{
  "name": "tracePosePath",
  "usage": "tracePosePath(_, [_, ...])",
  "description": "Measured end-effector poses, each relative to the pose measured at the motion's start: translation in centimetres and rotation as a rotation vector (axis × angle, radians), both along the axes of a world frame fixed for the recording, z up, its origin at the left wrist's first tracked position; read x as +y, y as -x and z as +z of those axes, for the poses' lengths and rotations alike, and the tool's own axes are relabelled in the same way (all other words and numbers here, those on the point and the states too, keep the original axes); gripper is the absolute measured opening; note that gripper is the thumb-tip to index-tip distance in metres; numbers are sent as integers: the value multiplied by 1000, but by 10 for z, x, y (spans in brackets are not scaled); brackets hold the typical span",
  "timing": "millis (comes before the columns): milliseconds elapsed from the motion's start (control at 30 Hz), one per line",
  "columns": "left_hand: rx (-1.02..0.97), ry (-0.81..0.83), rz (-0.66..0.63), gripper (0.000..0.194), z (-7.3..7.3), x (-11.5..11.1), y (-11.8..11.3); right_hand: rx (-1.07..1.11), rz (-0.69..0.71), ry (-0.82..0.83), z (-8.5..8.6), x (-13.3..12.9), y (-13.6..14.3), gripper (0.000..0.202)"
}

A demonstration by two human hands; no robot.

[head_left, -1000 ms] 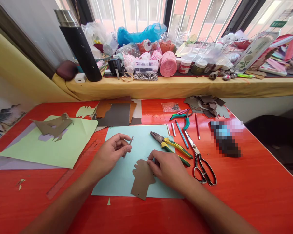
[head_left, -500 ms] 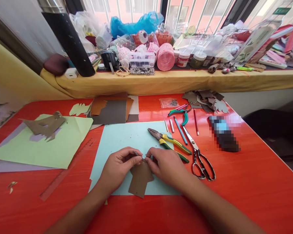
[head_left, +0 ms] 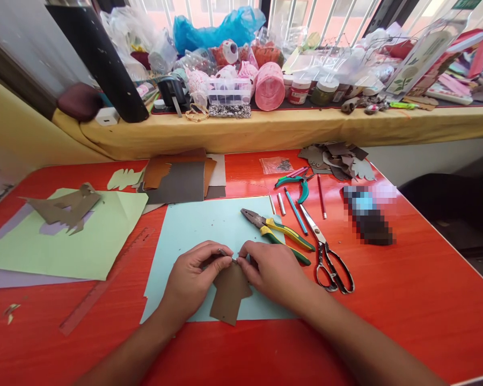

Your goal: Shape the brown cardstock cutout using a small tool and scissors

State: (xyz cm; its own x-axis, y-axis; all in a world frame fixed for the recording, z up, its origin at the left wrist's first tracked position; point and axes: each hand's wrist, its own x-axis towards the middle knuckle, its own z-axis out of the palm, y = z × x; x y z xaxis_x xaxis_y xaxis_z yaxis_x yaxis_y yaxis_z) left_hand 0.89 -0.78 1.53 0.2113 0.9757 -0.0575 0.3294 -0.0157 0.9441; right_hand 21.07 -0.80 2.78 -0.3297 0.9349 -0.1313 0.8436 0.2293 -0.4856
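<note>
A brown cut-out piece (head_left: 228,295) hangs below my fingertips over a light blue sheet (head_left: 197,225), its lower edge reaching the sheet's front edge. My left hand (head_left: 197,273) pinches a small dark thin item at the top of the piece. Thumb and finger of my right hand (head_left: 268,268) are closed at the piece's top edge, close to the left fingertips. What exactly lies between the fingers is too small to tell. Pliers with yellow and green handles (head_left: 279,230) rest just beyond my right hand.
Scissors (head_left: 326,257), teal pliers (head_left: 301,187), a blue pencil (head_left: 295,210) and a red pencil (head_left: 322,197) lie to the right. Brown scraps (head_left: 338,160) are at the back. Green paper (head_left: 76,241) and a clear ruler (head_left: 104,281) lie left. A crowded sill (head_left: 225,131) stands behind.
The view has shifted slightly, so the scene sits a little further left and up. Both hands keep nearly the same pose at the top of the brown piece.
</note>
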Motion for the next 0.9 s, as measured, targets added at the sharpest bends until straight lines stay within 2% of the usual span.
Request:
tracePosePath(500, [62,-109,-41,14,3,-1,-2,-9,1,7,-1,0,-1,13])
tracePosePath(900, [154,-253,-126,17,-1,-2,-1,16,-14,25,1,1,-1,11])
